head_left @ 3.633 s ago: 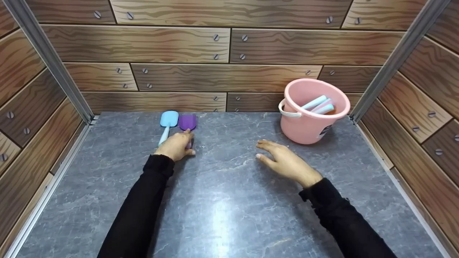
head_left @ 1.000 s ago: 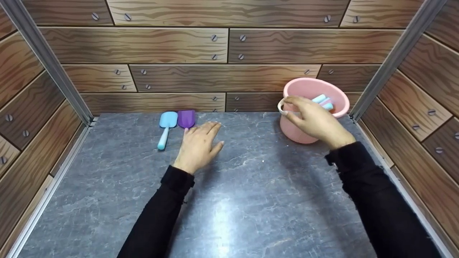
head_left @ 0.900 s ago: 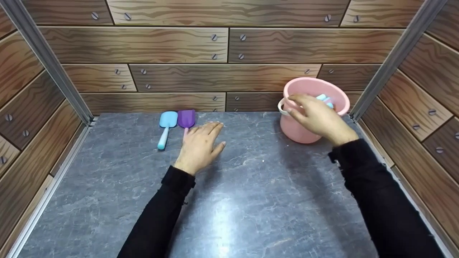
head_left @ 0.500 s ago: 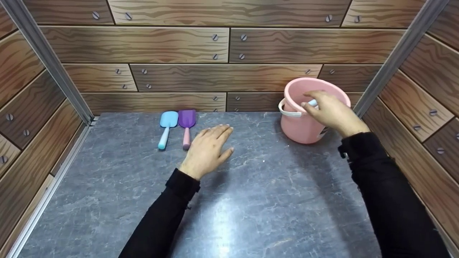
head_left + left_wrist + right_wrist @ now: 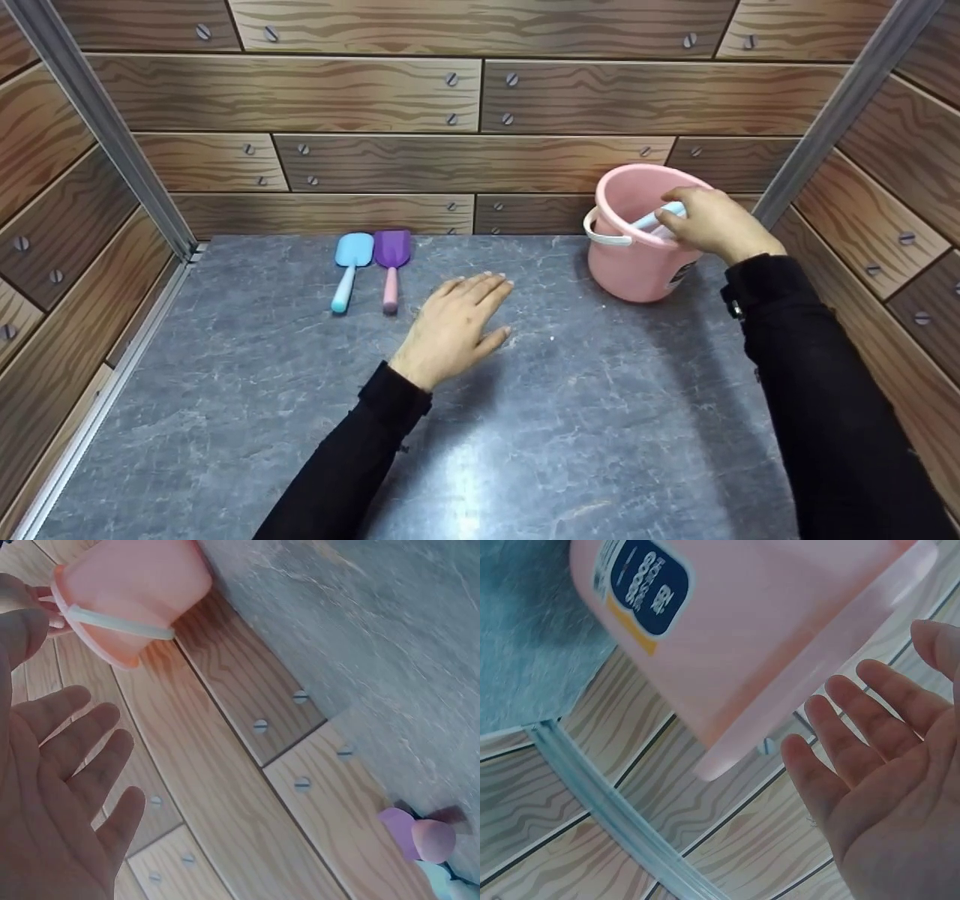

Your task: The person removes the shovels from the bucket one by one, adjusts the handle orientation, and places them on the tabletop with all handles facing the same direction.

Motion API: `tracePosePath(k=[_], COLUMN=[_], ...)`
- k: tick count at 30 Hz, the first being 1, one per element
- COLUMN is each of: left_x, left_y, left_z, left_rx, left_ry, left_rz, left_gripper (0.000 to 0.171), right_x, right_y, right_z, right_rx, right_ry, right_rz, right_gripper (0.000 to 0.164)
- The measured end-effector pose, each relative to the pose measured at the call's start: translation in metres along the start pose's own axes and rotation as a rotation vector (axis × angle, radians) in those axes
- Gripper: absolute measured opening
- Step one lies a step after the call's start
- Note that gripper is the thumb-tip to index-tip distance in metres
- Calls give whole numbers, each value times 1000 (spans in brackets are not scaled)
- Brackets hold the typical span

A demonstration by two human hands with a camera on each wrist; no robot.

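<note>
A light-blue handle [image 5: 649, 219] slants up toward the loose right grip [image 5: 721, 221]

Starting at the far left, we see a blue shovel [image 5: 349, 271] lying on the desk [image 5: 225, 420], blade toward the back wall [image 5: 390, 161], handle toward the person. Just beside it, nearly parallel, lies a purple shovel [image 5: 391, 276] with a pink handle; no hand touches either.

Next comes the left grip [image 5: 454, 330], palm down, fingers nearly straight, thumb apart, with nothing held. It is over the desk between the shovels and the bucket, nearer the shovels.

Farther right, the pink bucket [image 5: 637, 276] stands near the back wall, its white bail [image 5: 609, 239] hanging at the left side. Inside it we find the light-blue handle, its long axis rising rightward in the head view, the upper end by the thumb and forefinger of the right grip. This, we judge, is the relation to mind: the handle lies just left of that hand, which is far nearer to it than the left one.

The right grip reaches over the bucket's mouth from the right. In the right wrist view its fingers are relaxed and apart, and we see nothing between them. Whether a fingertip touches the handle or the rim, we cannot tell.
</note>
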State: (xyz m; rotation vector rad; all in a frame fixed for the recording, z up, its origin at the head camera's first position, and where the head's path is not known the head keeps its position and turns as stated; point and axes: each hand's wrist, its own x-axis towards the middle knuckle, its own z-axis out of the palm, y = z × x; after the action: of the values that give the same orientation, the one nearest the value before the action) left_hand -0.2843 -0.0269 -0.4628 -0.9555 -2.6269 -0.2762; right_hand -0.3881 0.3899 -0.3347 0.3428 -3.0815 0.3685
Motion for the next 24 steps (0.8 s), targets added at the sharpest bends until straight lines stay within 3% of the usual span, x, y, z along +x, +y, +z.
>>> tracePosePath(k=[14, 19, 24], left_x=[0, 0, 0], left_y=[22, 27, 29], left_z=[3, 2, 4], left_rx=[66, 67, 76], left_ry=[33, 27, 20], left_rz=[65, 76, 80], left_gripper=[68, 68, 68], right_x=[3, 4, 7], right_y=[6, 7, 10], right_z=[-10, -10, -7], right_rx=[-114, -122, -112], right_ry=[-93, -83, -58], right_rz=[103, 131, 136], right_gripper=[54, 36, 34])
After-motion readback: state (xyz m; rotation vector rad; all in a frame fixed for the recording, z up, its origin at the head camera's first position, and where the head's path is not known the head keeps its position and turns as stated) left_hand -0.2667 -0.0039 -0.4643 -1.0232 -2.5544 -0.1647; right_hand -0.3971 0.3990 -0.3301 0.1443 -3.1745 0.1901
